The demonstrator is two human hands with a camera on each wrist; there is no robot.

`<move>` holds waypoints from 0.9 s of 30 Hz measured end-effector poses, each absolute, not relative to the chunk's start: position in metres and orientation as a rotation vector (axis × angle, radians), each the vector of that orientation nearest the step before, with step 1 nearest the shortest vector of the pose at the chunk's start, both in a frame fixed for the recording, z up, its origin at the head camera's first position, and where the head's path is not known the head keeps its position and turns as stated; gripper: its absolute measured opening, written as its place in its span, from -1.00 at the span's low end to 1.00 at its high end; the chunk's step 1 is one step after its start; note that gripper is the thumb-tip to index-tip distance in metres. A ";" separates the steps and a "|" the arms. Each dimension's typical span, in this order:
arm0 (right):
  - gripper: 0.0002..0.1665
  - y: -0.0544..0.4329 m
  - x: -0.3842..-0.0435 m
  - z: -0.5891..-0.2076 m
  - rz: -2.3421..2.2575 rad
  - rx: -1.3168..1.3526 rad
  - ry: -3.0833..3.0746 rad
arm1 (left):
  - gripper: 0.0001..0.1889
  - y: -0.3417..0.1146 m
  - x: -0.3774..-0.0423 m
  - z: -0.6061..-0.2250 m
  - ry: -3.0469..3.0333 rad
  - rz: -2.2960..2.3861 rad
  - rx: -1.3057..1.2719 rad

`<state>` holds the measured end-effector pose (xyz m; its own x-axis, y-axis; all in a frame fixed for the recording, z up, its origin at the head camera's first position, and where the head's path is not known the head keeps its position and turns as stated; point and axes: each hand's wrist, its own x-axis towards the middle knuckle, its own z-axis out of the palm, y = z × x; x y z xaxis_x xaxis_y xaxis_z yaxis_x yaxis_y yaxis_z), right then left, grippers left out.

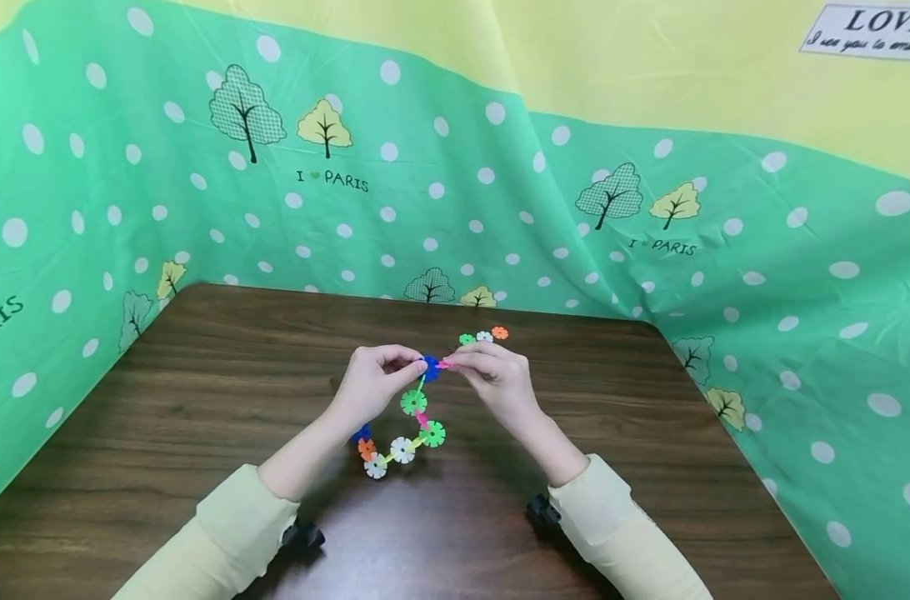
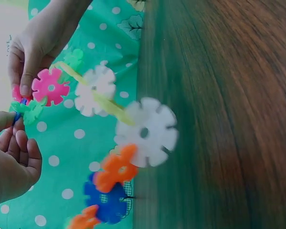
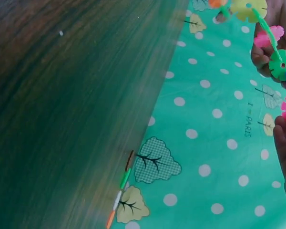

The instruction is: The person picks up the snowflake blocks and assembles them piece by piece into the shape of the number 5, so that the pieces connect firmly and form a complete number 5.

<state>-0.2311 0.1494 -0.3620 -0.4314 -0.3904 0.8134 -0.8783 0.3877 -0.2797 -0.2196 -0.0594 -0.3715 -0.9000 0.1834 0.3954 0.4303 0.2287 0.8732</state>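
A chain of slotted plastic flower discs hangs between my hands above the table. My left hand (image 1: pixel 370 382) pinches the blue disc (image 1: pixel 430 369) at its upper end between thumb and fingers. From the other side my right hand (image 1: pixel 500 379) pinches a pink disc (image 1: pixel 444 364), edge-on and right at the blue disc's rim. Below the blue one follow a green disc (image 1: pixel 413 402), a second pink disc (image 2: pixel 51 88), another green, yellow pieces, white discs (image 2: pixel 147 132) and an orange disc (image 2: pixel 117 169). The chain's far end is partly hidden behind my left forearm in the head view.
Loose discs lie in a row on the brown wooden table (image 1: pixel 222 375) beyond my right hand, among them a white disc (image 1: pixel 485 337) and an orange one (image 1: pixel 500 332). A green dotted cloth (image 1: pixel 440 217) hangs round the table's back and sides.
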 end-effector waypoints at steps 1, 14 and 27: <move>-0.82 0.149 -0.231 -0.362 0.958 1.084 -1.986 | -0.88 -0.059 -0.220 -0.371 -2.289 -1.746 -0.575; -0.80 0.153 -0.231 -0.366 1.012 1.084 -1.968 | -0.85 -0.053 -0.210 -0.359 -2.291 -1.806 -0.545; -0.80 0.151 -0.230 -0.368 0.914 1.127 -1.922 | -0.88 -0.053 -0.217 -0.371 -2.278 -1.736 -0.618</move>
